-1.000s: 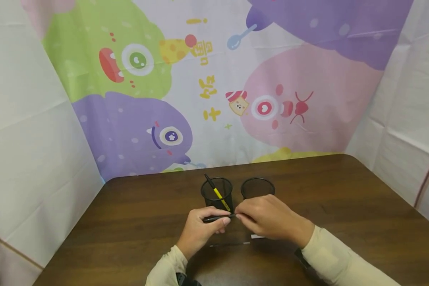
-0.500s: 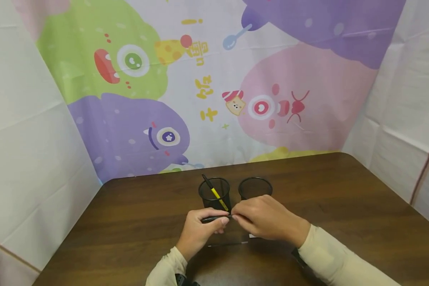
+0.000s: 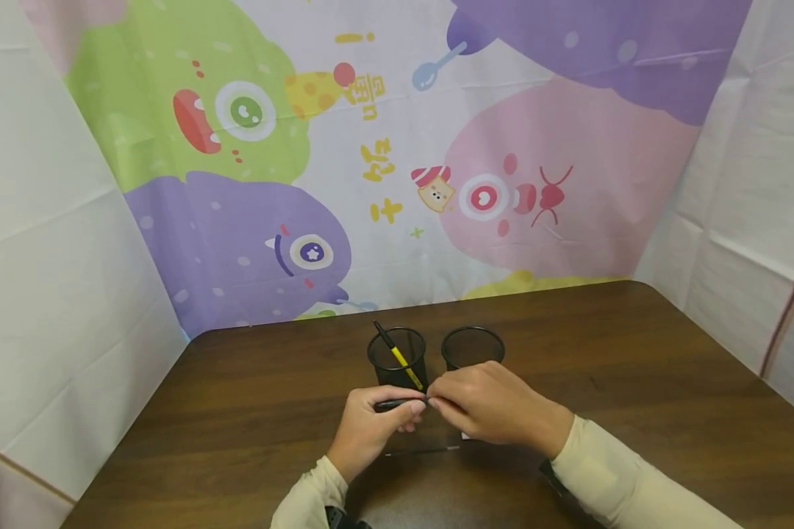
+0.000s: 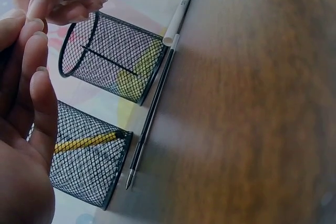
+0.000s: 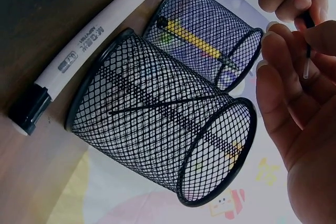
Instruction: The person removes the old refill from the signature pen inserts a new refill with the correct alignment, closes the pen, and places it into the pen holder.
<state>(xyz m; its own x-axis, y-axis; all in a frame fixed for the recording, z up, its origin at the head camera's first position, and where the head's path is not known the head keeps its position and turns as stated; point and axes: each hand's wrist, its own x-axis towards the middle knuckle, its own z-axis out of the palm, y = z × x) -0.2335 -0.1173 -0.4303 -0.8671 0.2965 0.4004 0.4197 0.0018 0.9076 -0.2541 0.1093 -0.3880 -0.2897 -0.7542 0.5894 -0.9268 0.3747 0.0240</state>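
No real change over the last half second: both hands stay joined at the black pen (image 3: 390, 405), near side of the left cup (image 3: 385, 376); looks mid-step. Left hand (image 3: 367, 426) fingers pinch the pen; right hand (image 3: 492, 400) fingers pinch a thin tube (image 5: 308, 51) at its end. Refill (image 4: 153, 106) lies nearer than left cup. Bench (image 3: 251, 397) edge behind it; most room left of it.

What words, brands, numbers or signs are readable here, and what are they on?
"干饭": sideways on the wall cloth; the character after it is unclear.
"!": same cloth, above those characters.
"M&G", probably: white pen barrel; its code and boxed number are too blurred.
Yellow pen: tiny mark, unreadable.
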